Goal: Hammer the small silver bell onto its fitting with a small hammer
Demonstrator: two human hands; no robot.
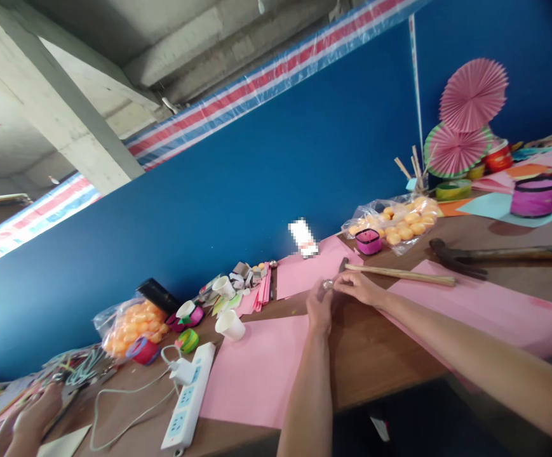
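Near the middle of the brown table, my left hand (320, 308) has its fingers closed on a small shiny metallic object (328, 284). My right hand (359, 287) meets it from the right, its fingertips pinched together at the same object; whether they grip it too is too small to tell. Just behind my right hand lies a hammer with a light wooden handle (402, 274). Pink paper sheets (256, 368) lie to either side of my hands.
A white power strip (190, 397), a paper cup (230, 325) and a bag of orange balls (135, 327) stand left. A second hammer (509, 254), a bag of yellow-orange pieces (399, 222) and a purple container (537, 197) are right. Another person's hands (37, 409) are far left.
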